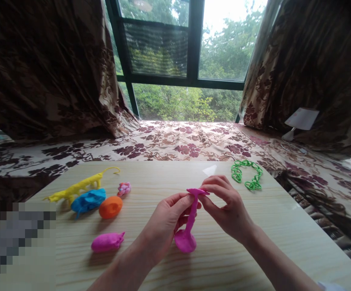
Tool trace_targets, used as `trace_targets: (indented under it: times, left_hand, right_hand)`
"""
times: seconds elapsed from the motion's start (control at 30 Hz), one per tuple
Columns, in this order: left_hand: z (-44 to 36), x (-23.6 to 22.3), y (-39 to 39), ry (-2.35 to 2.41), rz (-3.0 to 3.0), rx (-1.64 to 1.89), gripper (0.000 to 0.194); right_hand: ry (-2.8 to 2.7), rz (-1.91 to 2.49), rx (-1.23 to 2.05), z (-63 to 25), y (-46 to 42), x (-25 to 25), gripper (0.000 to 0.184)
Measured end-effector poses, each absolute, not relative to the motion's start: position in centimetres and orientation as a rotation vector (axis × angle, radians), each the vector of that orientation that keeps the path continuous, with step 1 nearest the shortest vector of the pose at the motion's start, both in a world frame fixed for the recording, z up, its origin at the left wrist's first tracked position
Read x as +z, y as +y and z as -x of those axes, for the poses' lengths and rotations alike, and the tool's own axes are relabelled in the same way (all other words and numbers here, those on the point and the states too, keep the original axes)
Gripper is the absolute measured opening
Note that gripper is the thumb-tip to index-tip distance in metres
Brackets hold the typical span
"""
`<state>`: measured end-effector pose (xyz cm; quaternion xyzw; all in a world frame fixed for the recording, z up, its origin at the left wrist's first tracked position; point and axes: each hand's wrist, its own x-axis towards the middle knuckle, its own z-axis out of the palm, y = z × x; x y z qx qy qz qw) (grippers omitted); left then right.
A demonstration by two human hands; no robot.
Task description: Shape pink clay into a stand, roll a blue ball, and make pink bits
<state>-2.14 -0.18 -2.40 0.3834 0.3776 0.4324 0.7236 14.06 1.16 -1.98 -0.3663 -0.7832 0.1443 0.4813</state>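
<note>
Between my two hands, above the table, is a pink modelling clay figure (190,222). It has a thin stem, a rounded dish-like lower end and a flat, pointed piece across the top. My left hand (167,216) is closed round the upper stem, thumb just under the flat piece. With thumb and fingers, my right hand (225,202) pinches the right side of that flat top. Some fingertips of the left hand are hidden behind the stem. To the left of my left forearm lies a pink clay lump (107,242) with a crimped end.
On the table's (242,258) left are a long yellow clay piece (78,187), a blue lump (89,201), an orange oval (110,207) and a small pinkish cluster (123,188). A green chain of loops (237,171) lies far right. Beyond are a floral-covered ledge (169,139) and a lamp (302,118).
</note>
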Motion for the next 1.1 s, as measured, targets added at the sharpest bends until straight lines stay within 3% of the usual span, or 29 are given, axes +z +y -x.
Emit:
trace_targets:
  times: [0.33, 0.83, 1.1]
  left_hand:
    - [2.11, -2.75, -0.04, 0.909, -0.827, 0.986, 0.022]
    - [2.23, -2.40, -0.39, 0.823, -0.841, 0.921, 0.027]
    - [2.00, -1.98, -0.44, 0.815, -0.863, 0.932, 0.024]
  right_hand:
    - [-1.936, 0.884, 0.312, -14.10, 1.17, -1.89, 0.008]
    - [-1.904, 0.871, 0.314, -14.11, 1.11, -1.73, 0.023]
    - [-1.863, 0.862, 0.359, -14.08, 1.24, -2.03, 0.010]
